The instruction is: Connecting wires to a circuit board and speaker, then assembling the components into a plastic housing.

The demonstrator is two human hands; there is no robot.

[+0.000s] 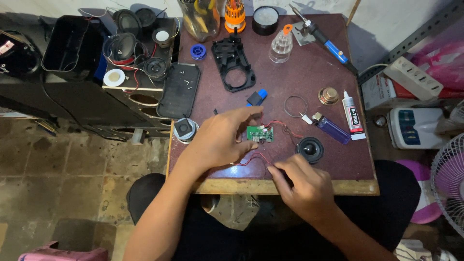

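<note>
My left hand (220, 140) pinches the small green circuit board (260, 134) by its edge, mid-table on the maroon tabletop (309, 72). Right hand (304, 186) is curled over thin red wires (253, 158), grip unclear. Board's light, stiff, fragile imo; hold edges, not solder joints.

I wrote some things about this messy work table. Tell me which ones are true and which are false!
1. The left hand touches a green circuit board. True.
2. The soldering iron is in the right hand. False: it lies at the table's far edge.
3. Red wires lead from the board. True.
4. The purple lighter sits on the floor. False: it lies on the table.
5. A small black speaker sits by the right hand. True.
</note>
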